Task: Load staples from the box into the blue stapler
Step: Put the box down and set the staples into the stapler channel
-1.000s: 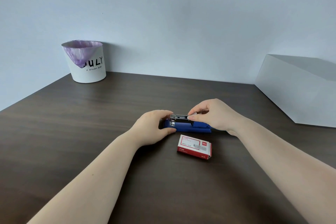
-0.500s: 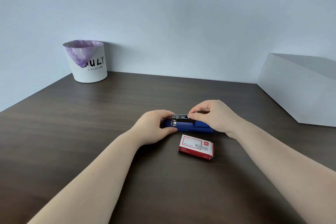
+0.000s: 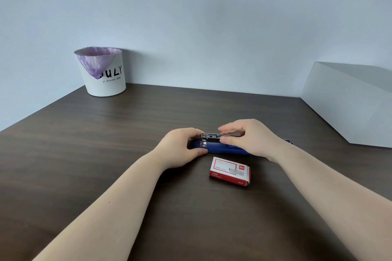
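View: head-worn, wide-angle, single.
Facing: forward and down across the dark wooden desk (image 3: 106, 154) toward the pale wall.
Landmark: blue stapler (image 3: 220, 148), just below frame centre, near.
Beyond stapler, far left: white bin (image 3: 106, 85) against the wall.
Nearer than stapler: both forearms, entering from the bottom edge.

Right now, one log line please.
left hand: holds stapler | right hand: at metal tray, blurred | box: on table, nearer
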Action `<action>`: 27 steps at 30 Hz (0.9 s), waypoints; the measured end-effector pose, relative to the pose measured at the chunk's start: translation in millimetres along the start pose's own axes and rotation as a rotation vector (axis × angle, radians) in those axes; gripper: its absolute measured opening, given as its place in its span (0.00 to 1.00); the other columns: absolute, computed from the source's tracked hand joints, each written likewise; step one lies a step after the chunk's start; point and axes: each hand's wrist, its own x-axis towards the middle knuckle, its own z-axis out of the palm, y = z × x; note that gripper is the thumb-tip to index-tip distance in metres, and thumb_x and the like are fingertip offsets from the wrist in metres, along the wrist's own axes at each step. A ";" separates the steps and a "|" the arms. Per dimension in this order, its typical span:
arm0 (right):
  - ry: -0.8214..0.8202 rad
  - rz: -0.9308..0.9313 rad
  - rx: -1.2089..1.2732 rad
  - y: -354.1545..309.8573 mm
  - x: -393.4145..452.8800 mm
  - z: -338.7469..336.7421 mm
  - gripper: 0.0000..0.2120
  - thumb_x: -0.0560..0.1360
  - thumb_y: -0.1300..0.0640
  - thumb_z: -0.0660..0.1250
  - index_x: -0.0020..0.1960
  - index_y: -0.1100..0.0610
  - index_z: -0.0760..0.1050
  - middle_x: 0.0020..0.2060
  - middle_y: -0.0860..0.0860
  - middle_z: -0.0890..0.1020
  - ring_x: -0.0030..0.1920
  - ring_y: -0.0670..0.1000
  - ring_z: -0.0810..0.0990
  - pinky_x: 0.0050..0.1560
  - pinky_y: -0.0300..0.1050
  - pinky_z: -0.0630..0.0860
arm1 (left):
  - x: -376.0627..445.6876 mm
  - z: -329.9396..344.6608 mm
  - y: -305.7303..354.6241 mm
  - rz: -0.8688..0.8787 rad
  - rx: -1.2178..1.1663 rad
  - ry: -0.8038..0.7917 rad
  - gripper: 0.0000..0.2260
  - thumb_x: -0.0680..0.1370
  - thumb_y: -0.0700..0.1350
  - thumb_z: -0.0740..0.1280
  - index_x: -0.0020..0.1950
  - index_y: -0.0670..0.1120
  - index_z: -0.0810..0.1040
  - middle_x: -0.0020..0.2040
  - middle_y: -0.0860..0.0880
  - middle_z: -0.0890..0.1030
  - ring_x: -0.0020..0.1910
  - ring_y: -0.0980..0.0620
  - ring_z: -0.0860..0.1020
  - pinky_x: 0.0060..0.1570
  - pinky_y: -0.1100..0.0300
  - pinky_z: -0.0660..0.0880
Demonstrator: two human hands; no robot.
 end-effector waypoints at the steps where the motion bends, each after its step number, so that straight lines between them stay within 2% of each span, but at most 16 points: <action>1: 0.021 0.010 0.039 0.7 0.7 -1.3 0.14 0.71 0.51 0.72 0.56 0.48 0.79 0.49 0.43 0.84 0.47 0.39 0.78 0.50 0.34 0.69 | 0.0 0.0 0.0 0.000 0.002 0.000 0.16 0.72 0.50 0.70 0.59 0.51 0.77 0.54 0.53 0.82 0.54 0.52 0.77 0.55 0.59 0.72; 4: 0.151 0.040 0.077 1.6 -1.4 -6.5 0.06 0.72 0.51 0.70 0.47 0.53 0.80 0.44 0.45 0.83 0.45 0.45 0.78 0.45 0.38 0.72 | 0.1 0.0 0.0 -0.001 0.001 0.003 0.16 0.72 0.50 0.70 0.59 0.51 0.77 0.55 0.53 0.82 0.54 0.53 0.77 0.55 0.60 0.71; 7: 0.142 0.004 -0.113 4.6 -4.7 -6.6 0.06 0.75 0.54 0.67 0.43 0.55 0.81 0.39 0.45 0.80 0.42 0.48 0.74 0.40 0.35 0.67 | 0.4 0.2 -0.8 -0.001 -0.008 -0.002 0.16 0.72 0.50 0.70 0.58 0.51 0.77 0.55 0.53 0.82 0.55 0.53 0.77 0.56 0.60 0.71; 9: 0.106 -0.065 -0.241 2.4 -6.7 -4.5 0.08 0.76 0.55 0.65 0.45 0.55 0.82 0.38 0.41 0.77 0.45 0.46 0.71 0.45 0.37 0.64 | 0.4 0.6 -1.4 0.000 -0.006 -0.005 0.16 0.71 0.51 0.70 0.58 0.52 0.77 0.54 0.53 0.82 0.55 0.53 0.77 0.56 0.58 0.72; 12: 0.078 -0.165 -0.320 -2.0 -2.7 -1.0 0.09 0.77 0.55 0.64 0.46 0.54 0.83 0.41 0.45 0.81 0.48 0.49 0.74 0.57 0.41 0.64 | 0.3 1.1 -1.2 -0.004 0.000 0.002 0.15 0.72 0.51 0.70 0.58 0.51 0.77 0.54 0.53 0.82 0.54 0.53 0.77 0.55 0.58 0.72; 15: 0.031 -0.194 -0.392 -6.8 1.6 6.9 0.13 0.77 0.53 0.61 0.40 0.54 0.82 0.40 0.48 0.82 0.49 0.53 0.75 0.58 0.49 0.69 | 0.6 1.4 -0.8 -0.005 0.010 0.007 0.16 0.72 0.51 0.70 0.58 0.51 0.77 0.54 0.53 0.82 0.53 0.52 0.77 0.54 0.59 0.72; 18: 0.098 -0.180 -0.362 -11.0 -0.7 8.3 0.12 0.77 0.55 0.61 0.43 0.57 0.82 0.41 0.49 0.84 0.48 0.51 0.75 0.51 0.45 0.71 | 0.7 1.4 -1.3 -0.001 0.001 0.004 0.16 0.72 0.51 0.70 0.58 0.52 0.77 0.54 0.54 0.81 0.53 0.54 0.76 0.52 0.61 0.70; 20: 0.169 -0.123 -0.299 -11.3 -5.5 2.8 0.10 0.76 0.57 0.62 0.47 0.54 0.82 0.44 0.47 0.85 0.47 0.49 0.78 0.48 0.43 0.73 | 1.1 1.2 -2.0 0.002 0.007 0.000 0.15 0.72 0.51 0.70 0.58 0.52 0.77 0.54 0.54 0.81 0.54 0.53 0.76 0.53 0.61 0.71; 27: 0.145 -0.091 -0.355 -13.9 -9.6 -0.7 0.11 0.77 0.58 0.61 0.50 0.54 0.82 0.48 0.48 0.85 0.44 0.47 0.76 0.47 0.42 0.74 | 1.8 0.8 -2.2 0.004 0.019 -0.007 0.16 0.72 0.52 0.69 0.59 0.52 0.77 0.55 0.53 0.81 0.54 0.53 0.77 0.54 0.60 0.71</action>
